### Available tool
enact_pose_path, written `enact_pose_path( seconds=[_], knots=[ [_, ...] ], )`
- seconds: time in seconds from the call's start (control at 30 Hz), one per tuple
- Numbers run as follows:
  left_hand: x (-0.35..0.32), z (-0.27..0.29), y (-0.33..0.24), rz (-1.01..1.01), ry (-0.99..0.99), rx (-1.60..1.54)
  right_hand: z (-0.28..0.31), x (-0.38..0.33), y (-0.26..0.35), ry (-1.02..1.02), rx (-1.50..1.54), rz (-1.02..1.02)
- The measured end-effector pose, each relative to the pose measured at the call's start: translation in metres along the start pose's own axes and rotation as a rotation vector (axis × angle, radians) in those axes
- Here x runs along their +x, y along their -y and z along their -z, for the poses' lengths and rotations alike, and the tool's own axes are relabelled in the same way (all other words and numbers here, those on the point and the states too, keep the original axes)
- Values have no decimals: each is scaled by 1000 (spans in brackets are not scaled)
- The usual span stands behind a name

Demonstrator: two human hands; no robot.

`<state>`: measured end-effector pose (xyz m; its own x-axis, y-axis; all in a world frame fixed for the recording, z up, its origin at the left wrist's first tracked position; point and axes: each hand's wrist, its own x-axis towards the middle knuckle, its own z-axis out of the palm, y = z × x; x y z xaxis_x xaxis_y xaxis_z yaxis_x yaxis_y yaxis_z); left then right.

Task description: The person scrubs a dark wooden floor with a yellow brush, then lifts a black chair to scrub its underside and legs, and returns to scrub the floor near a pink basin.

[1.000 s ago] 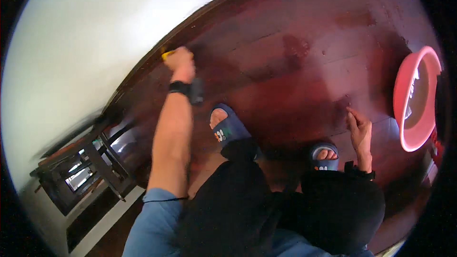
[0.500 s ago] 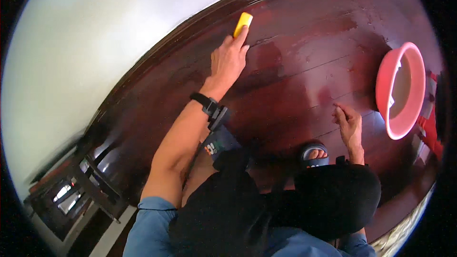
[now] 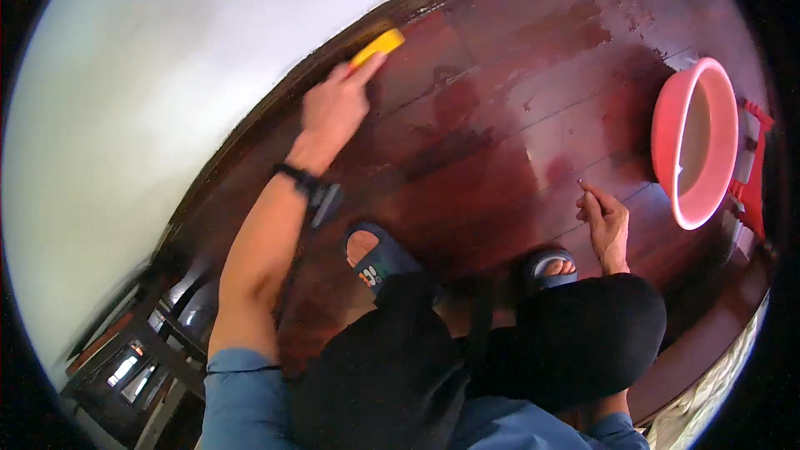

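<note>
Yellow block (image 3: 380, 47), clasped in left hand (image 3: 335, 112), could skid because the floor (image 3: 492, 187) looks wet; right hand (image 3: 607, 223) half-curled, its hold unclear.

L hand (image 3: 335, 112) gripping, arm (image 3: 265, 254) extd fwd; R hand (image 3: 609, 223) half-curled.

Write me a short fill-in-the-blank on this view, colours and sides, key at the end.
1. The left grip holds an object coloured ____.
2. The basin beyond the right grip is coloured ____.
3. A dark band shows on the person's ____ wrist.

Missing words: yellow; pink; left.
</note>
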<state>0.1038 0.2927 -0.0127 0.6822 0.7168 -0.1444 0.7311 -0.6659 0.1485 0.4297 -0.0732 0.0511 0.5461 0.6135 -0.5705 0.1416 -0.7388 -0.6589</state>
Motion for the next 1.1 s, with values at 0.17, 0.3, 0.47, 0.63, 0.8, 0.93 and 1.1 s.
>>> enact_pose_path(
  seconds=[0.17, 0.3, 0.47, 0.63, 0.8, 0.93, 1.1],
  knots=[
    [-128, 1, 110, 136, -24, 69, -11, 0, -33, 44, -58, 32],
    [-75, -11, 70, -40, -212, -80, -19, 4, -15, 101, -175, 131],
    [47, -5, -27, -125, -70, -250, -17, 15, 28, 95, -132, 103],
    [14, -3, 18, -82, -8, -232, 22, 0, 25, -101, -64, 54],
    [-72, -2, 91, -24, -24, -134, 36, -39, -47, -116, -23, -101],
    [-27, 2, 44, 23, 45, -234, 23, -29, -30, -58, -44, -64],
    [54, 3, -30, -48, 34, -431, 7, 26, 72, 10, -137, 108]
  ],
)
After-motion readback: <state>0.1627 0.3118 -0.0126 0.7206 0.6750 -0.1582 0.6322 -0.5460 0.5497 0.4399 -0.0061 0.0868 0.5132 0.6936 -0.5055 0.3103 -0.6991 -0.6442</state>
